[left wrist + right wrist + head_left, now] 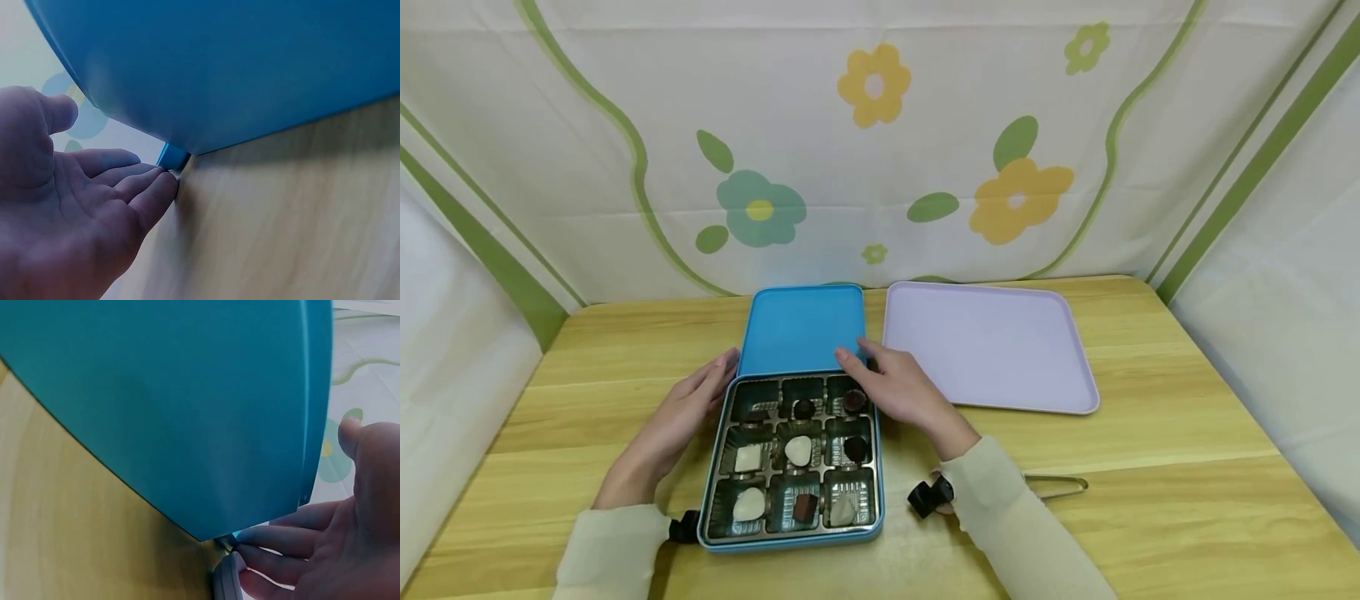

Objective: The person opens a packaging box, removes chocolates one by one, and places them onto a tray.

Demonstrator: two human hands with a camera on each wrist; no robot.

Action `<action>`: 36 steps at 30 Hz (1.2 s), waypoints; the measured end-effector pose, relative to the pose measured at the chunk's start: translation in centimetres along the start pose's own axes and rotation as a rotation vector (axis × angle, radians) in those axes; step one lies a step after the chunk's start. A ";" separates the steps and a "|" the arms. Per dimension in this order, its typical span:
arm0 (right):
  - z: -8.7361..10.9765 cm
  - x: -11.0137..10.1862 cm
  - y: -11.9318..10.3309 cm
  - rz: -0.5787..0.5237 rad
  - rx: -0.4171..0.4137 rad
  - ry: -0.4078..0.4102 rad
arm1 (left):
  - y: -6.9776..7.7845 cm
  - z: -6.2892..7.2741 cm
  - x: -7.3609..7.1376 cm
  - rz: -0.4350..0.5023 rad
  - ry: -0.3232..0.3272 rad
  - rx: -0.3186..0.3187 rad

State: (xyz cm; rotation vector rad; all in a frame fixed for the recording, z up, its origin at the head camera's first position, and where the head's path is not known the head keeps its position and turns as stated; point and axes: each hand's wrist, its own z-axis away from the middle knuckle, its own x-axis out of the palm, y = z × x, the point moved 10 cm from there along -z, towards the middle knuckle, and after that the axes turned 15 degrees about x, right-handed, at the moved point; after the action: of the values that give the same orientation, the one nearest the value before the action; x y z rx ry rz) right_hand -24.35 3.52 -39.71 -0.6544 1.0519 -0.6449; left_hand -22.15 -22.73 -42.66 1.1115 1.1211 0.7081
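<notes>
A blue rectangular tin (790, 543) holds a divided insert with chocolates, white ones (749, 504) and dark ones (806, 507), in its compartments. Directly behind it lies a blue lid (805, 329). My left hand (681, 412) is at the left side, near where tin and lid meet; in the left wrist view its fingers (153, 194) extend to the lid's corner. On the other side is my right hand (902, 383), its thumb above the lid's right edge. Its fingers (281, 540) reach the lid's near corner in the right wrist view. Neither hand grips anything.
A lilac tray (992, 346) lies at the back right, close to the lid and right hand. Wire-handled tongs (1060, 485) lie partly under the right forearm. Patterned cloth (880, 167) hangs behind the wooden table (1180, 467).
</notes>
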 end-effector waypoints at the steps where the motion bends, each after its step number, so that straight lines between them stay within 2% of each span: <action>1: 0.0 0.0 0.0 0.003 -0.002 -0.003 | 0.0 0.0 0.0 0.000 0.002 0.000; 13: -0.2 0.6 -0.1 0.058 -0.004 -0.048 | -0.3 0.0 -0.5 -0.012 0.019 -0.033; 19: 0.4 0.5 -0.4 0.092 -0.045 -0.033 | 0.0 0.8 -0.4 -0.012 0.027 -0.018; 25: 2.9 -2.4 -0.1 0.131 -0.101 0.016 | 1.0 2.9 -0.9 -0.084 0.033 0.052; 29: 4.6 -4.5 1.9 0.120 -0.113 0.031 | 1.1 5.1 -0.9 -0.097 0.056 0.084; 32: 5.8 -6.0 3.9 0.103 -0.133 0.051 | 0.6 6.6 -0.1 -0.078 0.067 0.076; 36: 7.2 -8.1 6.6 0.101 -0.152 0.109 | -0.4 7.9 0.8 -0.063 0.070 0.025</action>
State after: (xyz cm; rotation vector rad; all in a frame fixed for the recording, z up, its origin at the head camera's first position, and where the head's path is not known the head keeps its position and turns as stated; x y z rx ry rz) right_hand -19.56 15.03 -37.61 -0.6991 1.2363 -0.5212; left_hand -14.44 -24.71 -42.98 1.0738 1.2226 0.6898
